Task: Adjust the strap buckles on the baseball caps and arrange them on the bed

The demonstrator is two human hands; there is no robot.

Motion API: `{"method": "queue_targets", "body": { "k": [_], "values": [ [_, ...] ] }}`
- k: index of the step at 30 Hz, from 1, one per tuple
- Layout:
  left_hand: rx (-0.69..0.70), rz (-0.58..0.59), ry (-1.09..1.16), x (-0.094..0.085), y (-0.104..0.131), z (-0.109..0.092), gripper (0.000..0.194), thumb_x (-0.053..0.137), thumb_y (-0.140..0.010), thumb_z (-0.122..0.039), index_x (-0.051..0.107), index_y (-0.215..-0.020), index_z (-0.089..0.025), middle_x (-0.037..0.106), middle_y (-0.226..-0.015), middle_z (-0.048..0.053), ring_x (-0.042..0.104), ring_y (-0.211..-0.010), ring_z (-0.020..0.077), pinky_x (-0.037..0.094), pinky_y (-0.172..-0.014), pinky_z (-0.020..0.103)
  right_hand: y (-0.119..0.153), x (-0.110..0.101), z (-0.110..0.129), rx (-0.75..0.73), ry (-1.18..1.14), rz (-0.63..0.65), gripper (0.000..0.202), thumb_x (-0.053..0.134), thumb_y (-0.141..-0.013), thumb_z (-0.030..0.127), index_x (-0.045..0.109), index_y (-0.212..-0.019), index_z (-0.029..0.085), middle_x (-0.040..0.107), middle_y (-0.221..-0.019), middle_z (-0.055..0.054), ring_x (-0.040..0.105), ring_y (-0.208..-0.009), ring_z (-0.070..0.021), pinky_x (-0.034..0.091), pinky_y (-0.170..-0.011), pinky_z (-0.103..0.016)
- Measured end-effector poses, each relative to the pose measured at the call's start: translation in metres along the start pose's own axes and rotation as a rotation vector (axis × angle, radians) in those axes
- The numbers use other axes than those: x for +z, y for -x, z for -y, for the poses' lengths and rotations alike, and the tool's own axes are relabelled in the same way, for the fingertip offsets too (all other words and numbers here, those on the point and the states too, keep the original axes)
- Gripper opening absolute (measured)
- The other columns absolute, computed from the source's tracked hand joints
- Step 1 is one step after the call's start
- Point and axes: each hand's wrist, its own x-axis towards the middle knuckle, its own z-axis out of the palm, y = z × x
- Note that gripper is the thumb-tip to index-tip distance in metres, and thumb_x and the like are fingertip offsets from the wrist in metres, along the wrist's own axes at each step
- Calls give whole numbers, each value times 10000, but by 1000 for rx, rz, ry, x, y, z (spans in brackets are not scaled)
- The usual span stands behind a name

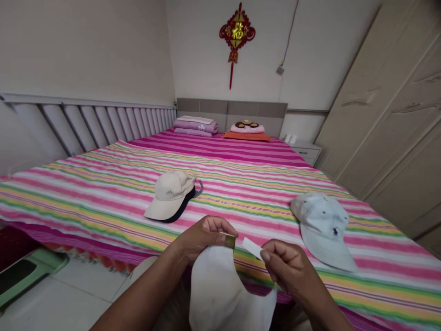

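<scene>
A whitish cap hangs between my hands at the bottom centre, its curved back opening facing the bed. My left hand pinches the cap's left strap end, where a small olive-brown patch shows. In my right hand, closed between thumb and fingers, is a white strap that points toward the left hand. A small gap separates the two strap ends. On the bed, a beige cap with a dark one under it lies beyond my left hand. A pale blue cap rests to the right.
The bed's striped sheet spans the view. Folded purple bedding and a pink and orange stack lie by the headboard. A green stool stands at lower left, a nightstand at back right, a wardrobe at right.
</scene>
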Motion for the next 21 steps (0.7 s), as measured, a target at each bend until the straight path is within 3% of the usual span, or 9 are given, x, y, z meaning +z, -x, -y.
{"method": "queue_targets", "body": {
  "k": [6, 21],
  "values": [
    [86, 51, 51, 2, -1, 5, 201, 737, -590, -165, 648, -759, -100, 665, -655, 53, 597, -532, 100, 454, -507, 177, -3, 4, 2, -23, 19, -1, 347, 581, -677, 463, 467, -542, 165, 307, -435, 71, 198, -392, -48, 133, -364, -208],
    [54, 37, 43, 0, 1, 8, 219, 748, -577, -196, 646, -750, -107, 660, -636, 47, 590, -507, 98, 439, -479, 174, -3, 8, -2, 27, -28, 36, 328, 590, -674, 440, 469, -547, 163, 301, -428, 79, 194, -385, -44, 132, -366, -210]
  ]
}}
